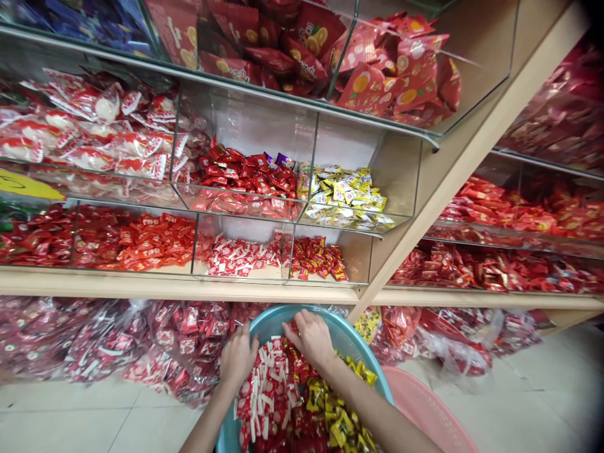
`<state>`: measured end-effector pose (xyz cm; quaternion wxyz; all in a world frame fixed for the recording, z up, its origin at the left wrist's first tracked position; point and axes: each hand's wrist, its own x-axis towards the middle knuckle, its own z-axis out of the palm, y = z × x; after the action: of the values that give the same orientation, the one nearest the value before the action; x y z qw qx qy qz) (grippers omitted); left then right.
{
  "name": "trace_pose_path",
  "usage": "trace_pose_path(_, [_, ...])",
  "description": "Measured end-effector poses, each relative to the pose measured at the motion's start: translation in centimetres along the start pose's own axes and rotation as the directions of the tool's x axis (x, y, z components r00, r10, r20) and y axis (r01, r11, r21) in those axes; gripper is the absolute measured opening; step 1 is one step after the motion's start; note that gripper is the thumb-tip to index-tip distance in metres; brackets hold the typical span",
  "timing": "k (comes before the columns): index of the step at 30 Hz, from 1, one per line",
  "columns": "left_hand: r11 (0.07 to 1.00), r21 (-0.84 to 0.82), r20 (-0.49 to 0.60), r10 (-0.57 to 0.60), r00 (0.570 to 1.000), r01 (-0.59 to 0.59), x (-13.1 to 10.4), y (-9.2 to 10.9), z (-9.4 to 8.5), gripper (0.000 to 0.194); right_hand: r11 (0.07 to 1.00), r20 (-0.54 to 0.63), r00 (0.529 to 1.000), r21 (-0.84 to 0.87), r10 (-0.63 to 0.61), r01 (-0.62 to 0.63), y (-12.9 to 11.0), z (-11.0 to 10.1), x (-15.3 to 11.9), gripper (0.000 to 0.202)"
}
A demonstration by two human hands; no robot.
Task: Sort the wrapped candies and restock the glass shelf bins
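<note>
A teal plastic basket (372, 358) stands on the floor before me, filled with wrapped candies. Red-and-white candies (268, 390) lie in its left part, yellow-wrapped candies (337, 415) in its right part, and red-wrapped candies (295, 366) between them. My left hand (237, 357) is closed over the basket's left rim, its thumb on the inner side. Inside the basket near the far wall, my right hand (311, 338) has its fingers curled down around some red-wrapped candies; its fingertips are partly hidden.
Ahead, a wooden shelf (283, 292) carries clear bins of candies, including red-and-white ones (245, 255) and small red ones (321, 259). Bulging plastic bags (193, 340) of candy line the floor beneath it. A pink basket (425, 402) sits behind the teal one at right.
</note>
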<state>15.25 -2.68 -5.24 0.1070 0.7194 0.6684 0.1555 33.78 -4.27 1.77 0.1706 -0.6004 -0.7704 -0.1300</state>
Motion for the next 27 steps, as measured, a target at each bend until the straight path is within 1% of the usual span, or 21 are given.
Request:
trace_pose_path(2, [1.000, -0.010, 0.008, -0.005, 1.000, 0.005, 0.0, 0.0, 0.0, 0.044, 0.995, -0.117, 0.991, 0.063, -0.067, 0.075, 0.7, -2.9, 1.6, 0.029])
trace_pose_path(3, [1.000, -0.008, 0.010, -0.007, 1.000, 0.007, 0.0, 0.0, 0.0, 0.044, 0.993, -0.167, 0.984, 0.083, -0.066, 0.081, 1.4, -4.3, 2.8, 0.028])
trace_pose_path(4, [1.000, -0.004, 0.009, -0.008, 1.000, 0.008, 0.1, -0.1, 0.1, 0.044, 0.993, -0.199, 0.979, 0.099, -0.039, 0.059, 2.3, -5.6, 4.0, 0.028])
trace_pose_path(5, [1.000, -0.001, 0.006, -0.008, 1.000, 0.008, 0.1, -0.1, 0.2, 0.045, 0.994, -0.198, 0.980, 0.105, 0.022, -0.001, 3.4, -6.7, 5.4, 0.028])
trace_pose_path(7, [1.000, -0.005, -0.002, -0.003, 1.000, 0.003, 0.1, -0.3, 0.4, 0.046, 0.983, -0.125, 0.975, 0.042, 0.182, -0.178, 6.0, -8.3, 8.0, 0.025])
trace_pose_path(8, [1.000, -0.010, -0.004, -0.002, 1.000, 0.002, 0.1, -0.4, 0.6, 0.046, 0.967, -0.051, 0.966, -0.023, 0.253, -0.255, 7.4, -8.8, 9.1, 0.024])
trace_pose_path(9, [1.000, -0.014, -0.005, -0.003, 1.000, 0.003, 0.1, -0.4, 0.6, 0.046, 0.944, 0.042, 0.946, -0.100, 0.321, -0.315, 8.6, -9.1, 10.0, 0.025])
trace_pose_path(10, [1.000, -0.015, -0.007, -0.004, 1.000, 0.004, 0.1, -0.4, 0.7, 0.046, 0.922, 0.139, 0.919, -0.175, 0.369, -0.344, 9.6, -9.2, 10.7, 0.027])
trace_pose_path(11, [1.000, -0.013, -0.007, -0.006, 1.000, 0.006, 0.1, -0.4, 0.6, 0.046, 0.908, 0.224, 0.890, -0.232, 0.398, -0.348, 10.5, -9.1, 11.2, 0.029])
trace_pose_path(12, [1.000, -0.009, -0.006, -0.008, 1.000, 0.008, 0.1, -0.4, 0.5, 0.046, 0.903, 0.293, 0.865, -0.268, 0.408, -0.336, 11.2, -8.9, 11.6, 0.032])
trace_pose_path(14, [1.000, 0.004, 0.000, -0.014, 1.000, 0.014, 0.0, -0.2, 0.3, 0.045, 0.914, 0.380, 0.841, -0.287, 0.384, -0.288, 11.8, -8.4, 11.9, 0.036])
trace_pose_path(18, [1.000, 0.017, 0.010, -0.018, 1.000, 0.017, 0.0, 0.0, -0.2, 0.044, 0.927, 0.469, 0.812, -0.301, 0.347, -0.223, 11.8, -7.7, 12.3, 0.037])
trace_pose_path(23, [1.000, 0.014, 0.006, -0.010, 1.000, 0.010, 0.0, -0.1, 0.0, 0.046, 0.928, 0.541, 0.767, -0.320, 0.344, -0.190, 11.8, -7.1, 13.0, 0.033])
trace_pose_path(25, [1.000, -0.003, -0.004, -0.005, 1.000, 0.005, 0.0, -0.2, 0.2, 0.046, 0.928, 0.548, 0.762, -0.322, 0.344, -0.187, 11.9, -6.8, 13.1, 0.030])
trace_pose_path(27, [1.000, -0.016, -0.014, -0.002, 1.000, 0.002, 0.0, -0.2, 0.3, 0.047, 0.930, 0.537, 0.774, -0.317, 0.336, -0.184, 12.0, -6.5, 13.0, 0.029])
